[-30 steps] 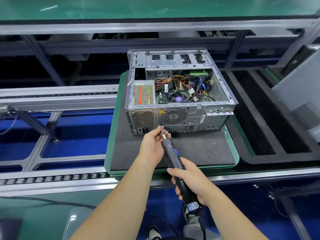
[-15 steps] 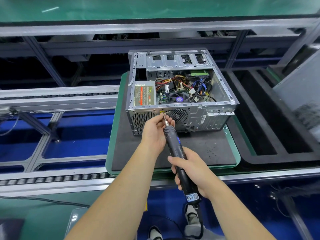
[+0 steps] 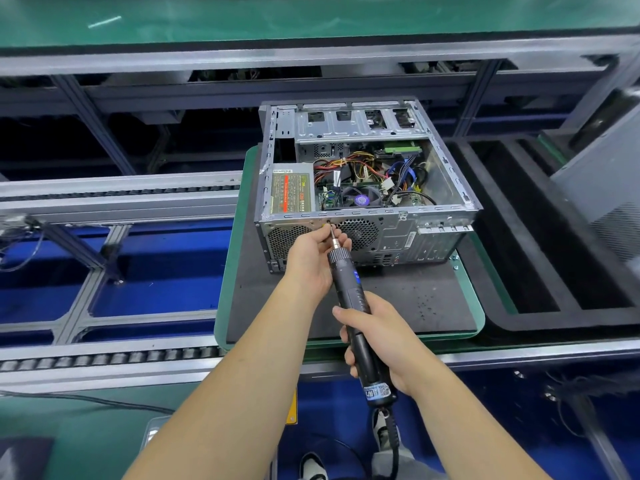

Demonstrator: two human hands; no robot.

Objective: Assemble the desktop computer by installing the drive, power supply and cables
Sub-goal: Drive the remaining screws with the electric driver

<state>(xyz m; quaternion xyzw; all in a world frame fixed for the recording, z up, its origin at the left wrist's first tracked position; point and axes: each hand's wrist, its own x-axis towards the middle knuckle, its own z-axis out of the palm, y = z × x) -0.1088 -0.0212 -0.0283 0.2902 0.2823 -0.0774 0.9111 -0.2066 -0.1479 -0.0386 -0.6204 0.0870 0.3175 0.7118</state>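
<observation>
- Our right hand (image 3: 375, 336) wraps around the lower body of the electric screwdriver (image 3: 353, 299) in the head view, fingers curled round the black barrel, with its cord hanging down from the butt end.
- Our left hand (image 3: 313, 259) pinches the screwdriver's metal bit just below its tip, fingers curled around the shaft.
- We see the bit tip touching the rear panel of the computer case (image 3: 398, 233), at a point near the panel's top edge, between the two round mesh grilles.
- We see the case lying on its side with the open side facing up, resting on a dark mat on a green tray (image 3: 483, 306).
- We see the power supply (image 3: 292, 194) seated in the near left corner of the case, its label with a red stripe facing up.
- We see a bundle of coloured cables (image 3: 363, 168) lying loose over the motherboard beside the power supply, with a cooler fan (image 3: 360, 199) just below them.
- We see the empty metal drive bays (image 3: 360, 121) along the far end of the case.
- We see the tray sitting on a conveyor surface (image 3: 114, 358) with roller rails to the left.
</observation>
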